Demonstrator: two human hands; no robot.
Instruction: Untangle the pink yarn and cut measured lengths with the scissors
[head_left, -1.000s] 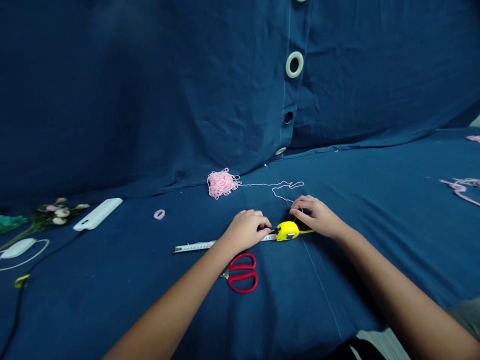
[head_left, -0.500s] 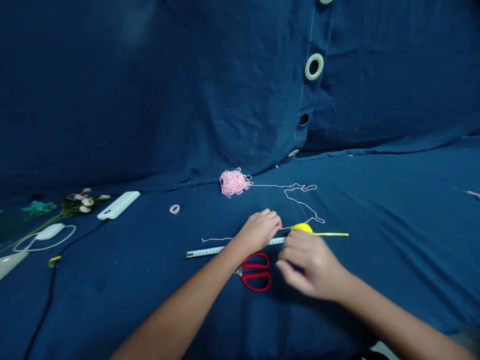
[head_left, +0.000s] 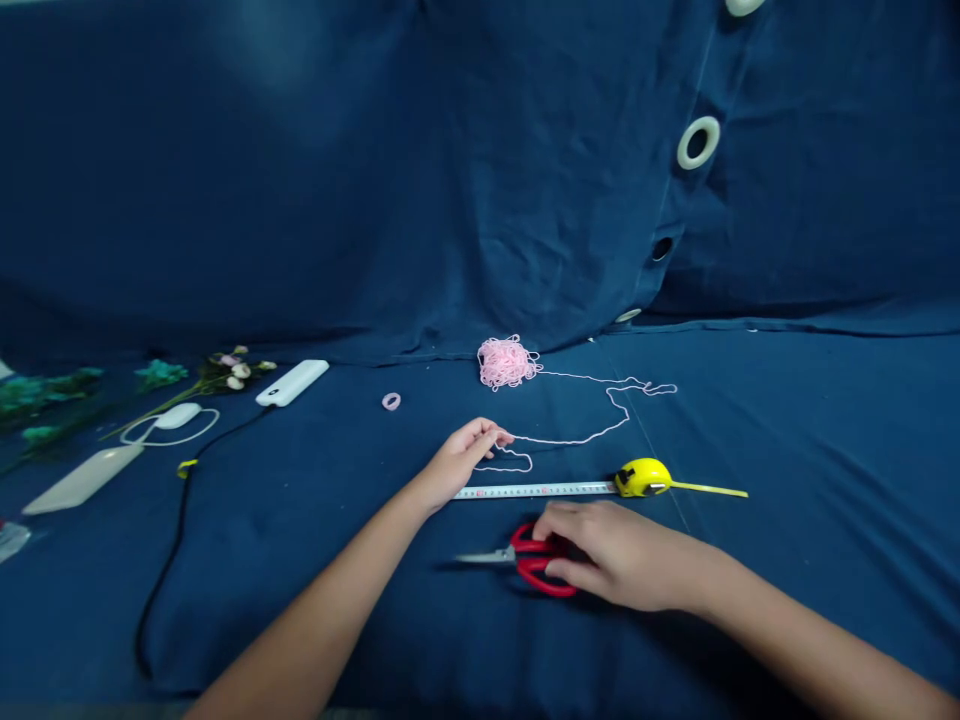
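My left hand point(head_left: 459, 458) pinches a thin pink yarn strand point(head_left: 592, 432) just above the left end of an extended white measuring tape point(head_left: 536, 490). The strand loops back to a tangled pink yarn ball point(head_left: 507, 361) farther away. The tape's yellow case point(head_left: 642, 478) lies at the right end, with a yellow strap trailing right. My right hand point(head_left: 611, 553) is curled over the handles of the red scissors point(head_left: 534, 570), which lie on the blue cloth point(head_left: 787, 420) with the blades pointing left.
A small pink ring point(head_left: 391, 401) lies left of the yarn ball. At far left are a white power bank point(head_left: 292, 382), a white cable coil point(head_left: 171, 423), a black cord point(head_left: 176, 540), a flat white case point(head_left: 81, 479) and artificial flowers point(head_left: 217, 370). White eyelets point(head_left: 697, 142) dot the hanging blue cloth behind.
My right hand left the yellow tape case and came down onto the scissors handles. My left hand lifted off the tape and now pinches the pink strand. The view shifted left.
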